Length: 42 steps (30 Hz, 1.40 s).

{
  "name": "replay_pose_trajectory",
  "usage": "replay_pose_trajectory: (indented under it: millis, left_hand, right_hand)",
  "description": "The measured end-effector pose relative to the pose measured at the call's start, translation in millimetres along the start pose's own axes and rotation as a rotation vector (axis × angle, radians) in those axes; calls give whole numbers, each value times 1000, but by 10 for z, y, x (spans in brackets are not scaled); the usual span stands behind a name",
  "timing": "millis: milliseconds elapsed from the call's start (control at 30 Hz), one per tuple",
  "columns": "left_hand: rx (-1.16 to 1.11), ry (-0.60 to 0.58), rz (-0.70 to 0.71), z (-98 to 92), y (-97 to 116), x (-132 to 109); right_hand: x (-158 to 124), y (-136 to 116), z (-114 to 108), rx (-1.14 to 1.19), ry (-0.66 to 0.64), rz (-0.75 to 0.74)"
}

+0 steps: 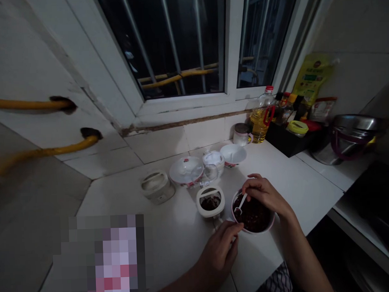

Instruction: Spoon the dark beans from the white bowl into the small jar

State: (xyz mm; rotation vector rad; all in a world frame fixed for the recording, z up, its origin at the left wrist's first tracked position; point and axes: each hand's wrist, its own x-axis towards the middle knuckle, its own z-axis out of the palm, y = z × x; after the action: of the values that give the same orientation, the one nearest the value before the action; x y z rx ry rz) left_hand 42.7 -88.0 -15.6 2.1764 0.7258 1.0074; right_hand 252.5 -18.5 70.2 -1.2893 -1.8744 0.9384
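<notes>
1. The right hand [263,194] pinches the spoon [243,201] near its upper end; I'd call this stirring or scooping.
2. The spoon's head slants leftward into the dark mix [258,221] in the bowl [256,232], below the fingers.
3. The left hand [219,246] touches the rim; I can't tell whether it's clamped.
4. The bowl sits near the counter's [181,244] front edge, beside a jar [212,213].
5. The next move seems to call for a steady bowl.

A round, pink-rimmed white bowl [260,232] sits upright on the countertop, right of centre in the lower half of the frame, holding a dark reddish-brown, lumpy mass [256,217]. A small white spoon [242,202] slants over its left part, handle towards the upper right, scoop at lower left.
</notes>
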Motion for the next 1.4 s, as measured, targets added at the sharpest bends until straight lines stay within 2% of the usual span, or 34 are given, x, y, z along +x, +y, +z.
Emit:
replay_pose_trajectory:
  millis: [300,600,767,833,900,1000,1067,1100,1233,1300,1400]
  left_hand:
    - [5,-6,3,-4,-1,16]
    - [6,3,-1,-9,16,6]
    - [-10,-6,-13,-5,6,12]
    - [-16,-7,-8,-10,19,21]
    - [-13,-7,-13,-13,32,28]
    - [-12,1,-8,-6,33,31]
    - [-7,6,-5,2,24,28]
    - [-7,7,-3,5,18,25]
    - [-11,8,14,3,12,19]
    - [-8,10,20,-3,18,22]
    - [-10,7,17,-9,28,27]
  right_hand:
    - [-1,34,-57,260,200,243]
    - [32,13,-68,361,355,238]
    - [34,-126,16,398,394,177]
    - [20,-216,89,341,374,103]
    - [5,-301,169,176,347,-45]
    - [-9,-376,252,-115,193,-343]
    - [-16,-367,252,-186,130,-453]
    - [-22,-346,231,-186,152,-461]
    - [-57,-195,48,-166,402,-341]
    - [-68,-125,-41,-223,422,-306]
    - [-59,-68,-87,-359,326,-297]
